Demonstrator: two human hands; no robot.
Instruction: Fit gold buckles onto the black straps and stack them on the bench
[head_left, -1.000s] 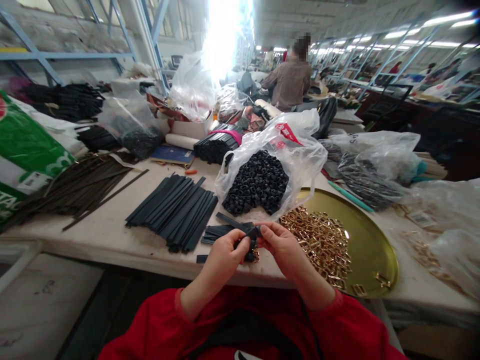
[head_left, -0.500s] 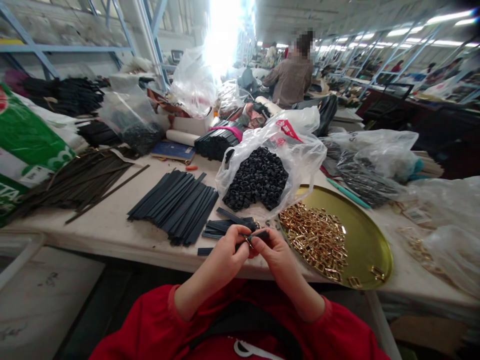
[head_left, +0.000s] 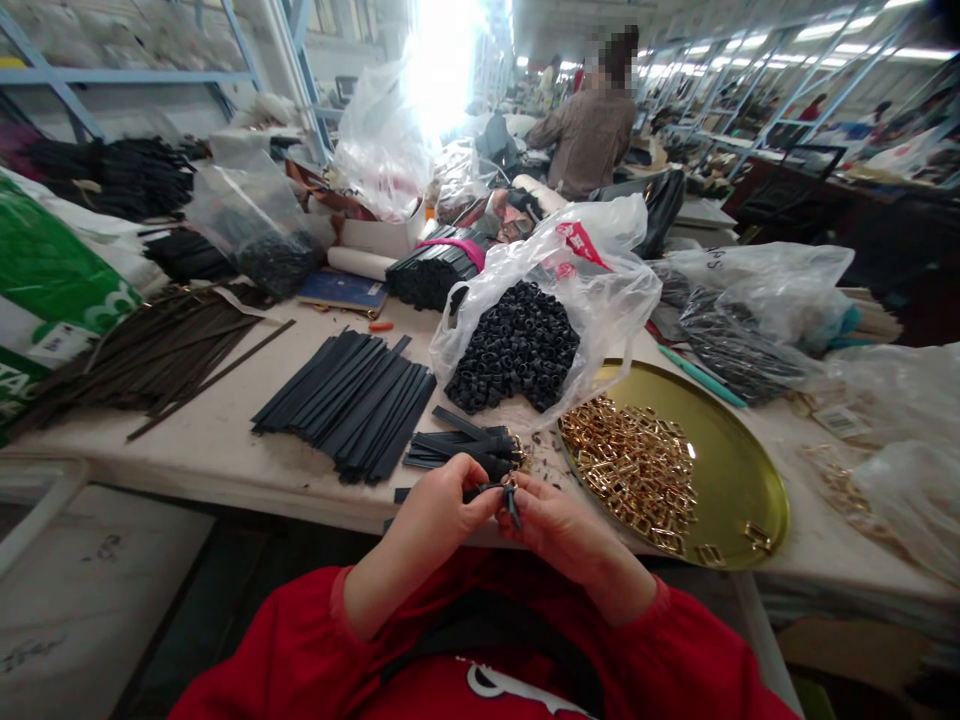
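Observation:
Close to the table's front edge, my left hand [head_left: 448, 500] pinches a dark leather strap [head_left: 513, 505] that carries a small gold buckle. My right hand [head_left: 562, 530] meets it from the other side, fingers closed on the strap's end beside the buckle. My fingertips partly hide both pieces. Just beyond my hands lies a small pile of straps with gold buckles [head_left: 469, 447]. A larger stack of plain dark straps [head_left: 349, 400] is to its right-hand neighbour's left. Black strap loops [head_left: 517, 350] fill an open plastic bag [head_left: 626, 290]. Gold buckles [head_left: 637, 470] are heaped on a round gold tray [head_left: 739, 480].
Brown strips [head_left: 180, 350] lie at the left beside a green and white bag [head_left: 60, 270]. A blue notebook [head_left: 343, 291] and a banded strap bundle [head_left: 435, 268] sit farther back. A teal pen-like tool [head_left: 701, 376] lies behind the tray. Another person [head_left: 589, 130] works in the background.
The strap in my fingers has turned, and its end now hangs down near the buckle. My right hand has rolled over and shifted slightly right. The view has tilted a little.

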